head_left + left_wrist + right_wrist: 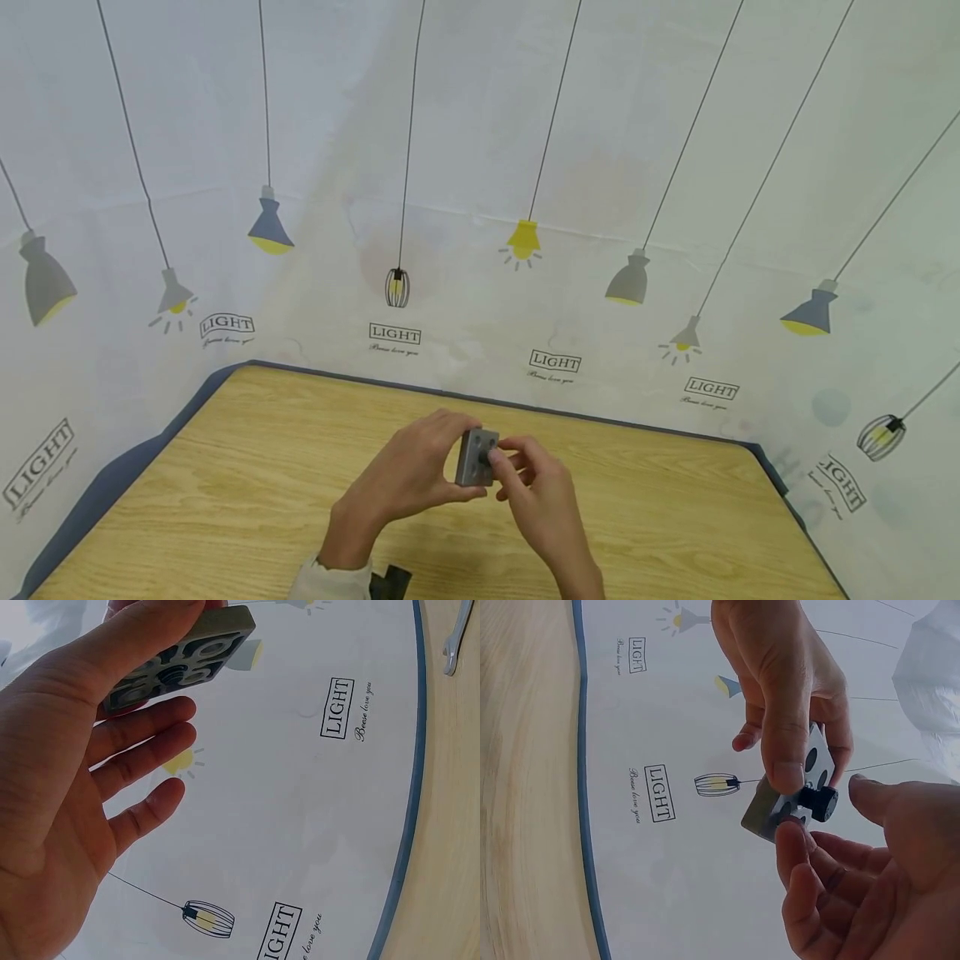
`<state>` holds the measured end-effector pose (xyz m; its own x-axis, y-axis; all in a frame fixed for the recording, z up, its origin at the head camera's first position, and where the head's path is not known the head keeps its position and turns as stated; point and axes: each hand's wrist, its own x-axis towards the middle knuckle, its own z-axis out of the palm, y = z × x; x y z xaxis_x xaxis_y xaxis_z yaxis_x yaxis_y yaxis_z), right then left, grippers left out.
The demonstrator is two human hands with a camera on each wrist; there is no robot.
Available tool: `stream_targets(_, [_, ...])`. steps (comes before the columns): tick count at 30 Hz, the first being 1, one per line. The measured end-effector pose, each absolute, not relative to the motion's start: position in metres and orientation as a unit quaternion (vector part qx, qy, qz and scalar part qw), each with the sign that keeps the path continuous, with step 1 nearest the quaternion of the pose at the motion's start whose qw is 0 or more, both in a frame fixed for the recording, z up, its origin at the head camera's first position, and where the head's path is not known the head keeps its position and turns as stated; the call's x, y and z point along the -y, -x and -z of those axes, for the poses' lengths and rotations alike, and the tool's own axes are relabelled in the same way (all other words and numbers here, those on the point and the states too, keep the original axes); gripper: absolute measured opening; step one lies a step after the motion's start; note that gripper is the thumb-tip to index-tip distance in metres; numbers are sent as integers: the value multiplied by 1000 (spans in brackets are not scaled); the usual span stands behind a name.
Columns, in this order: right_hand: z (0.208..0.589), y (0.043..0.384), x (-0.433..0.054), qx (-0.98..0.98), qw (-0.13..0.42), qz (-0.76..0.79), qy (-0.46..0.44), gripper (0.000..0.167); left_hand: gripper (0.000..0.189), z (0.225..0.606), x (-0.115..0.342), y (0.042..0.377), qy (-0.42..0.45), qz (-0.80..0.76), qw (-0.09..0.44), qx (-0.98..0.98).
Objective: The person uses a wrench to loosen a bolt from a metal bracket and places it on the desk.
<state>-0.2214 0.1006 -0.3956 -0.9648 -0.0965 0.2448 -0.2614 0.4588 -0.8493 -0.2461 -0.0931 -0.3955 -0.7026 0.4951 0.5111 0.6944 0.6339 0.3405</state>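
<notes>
I have one grey rectangular metal-looking block (471, 458) held up above the tabletop, between its left and right edges. My left hand (408, 467) pinches it by opposite edges between thumb and fingers. One short black round knob (822, 802) stands out from its face, with at least three round holes about it. My right hand (546, 504) is loosely curved, thumb and forefinger parted narrowly around the knob; I cannot tell whether they grip it. One silver metal tool with a forked end (453, 646) lies on the tabletop, partly in view.

The pale yellow wood-grain tabletop (225, 467) has dark blue edging (442, 392). Beyond its far edge rises a white wall covering (465, 167) printed with nine hanging lamps and six "LIGHT" labels.
</notes>
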Motion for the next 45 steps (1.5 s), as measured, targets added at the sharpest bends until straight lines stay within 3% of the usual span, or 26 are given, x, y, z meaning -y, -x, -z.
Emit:
stream_targets(16, [397,221,-95,848,89,-513,-97,13,65,395,92,245,339,269,187,882])
stream_targets(45, [394,220,-97,848,97,-509,-112,13,66,396,92,245,338,259,186,885])
